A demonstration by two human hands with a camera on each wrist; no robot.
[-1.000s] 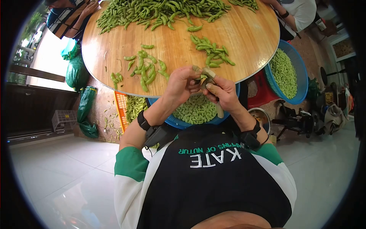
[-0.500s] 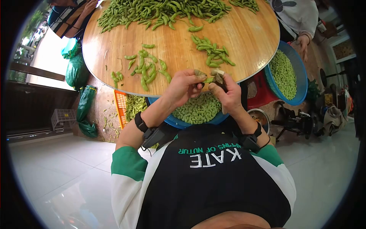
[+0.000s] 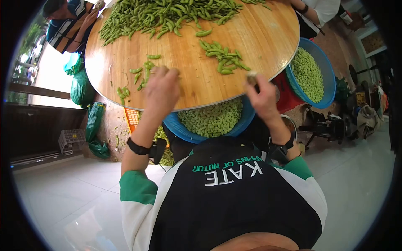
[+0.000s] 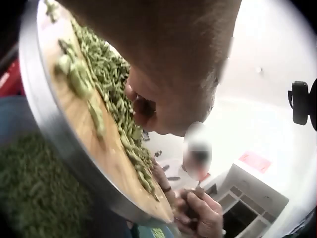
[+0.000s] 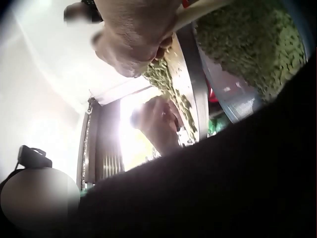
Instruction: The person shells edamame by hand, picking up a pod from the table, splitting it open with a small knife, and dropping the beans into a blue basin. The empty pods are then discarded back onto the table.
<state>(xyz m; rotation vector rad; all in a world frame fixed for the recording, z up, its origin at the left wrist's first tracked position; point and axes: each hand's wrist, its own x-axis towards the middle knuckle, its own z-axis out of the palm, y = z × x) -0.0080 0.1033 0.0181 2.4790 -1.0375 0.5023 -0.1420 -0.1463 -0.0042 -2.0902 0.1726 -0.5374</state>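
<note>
My left hand point(image 3: 162, 90), blurred in the head view, reaches over a small group of green soybean pods point(image 3: 148, 66) near the table's front edge and hides part of it. Its fingers bend down toward the wood; whether they grip a pod I cannot tell. My right hand point(image 3: 264, 96) is at the right front edge of the round wooden table point(image 3: 192, 90), its fingers curled, with a greyish covering point(image 3: 252, 78) at the tips. Beside it in the right wrist view runs a pale strip point(image 5: 200, 12). Shelled beans point(image 3: 211, 119) fill a blue basin point(image 3: 178, 127) below the edge.
A large pod heap point(image 3: 167, 16) covers the table's far side, with a smaller cluster point(image 3: 224, 58) nearer. Another blue basin point(image 3: 331, 90) of beans stands at right, an orange crate point(image 3: 132, 118) at left. People sit at both far sides, beyond green sacks point(image 3: 82, 90) on the left.
My hands, together over the basin before, have parted. The left has moved left and forward onto the pods; the right has shifted slightly right. The head view has tilted a little.
</note>
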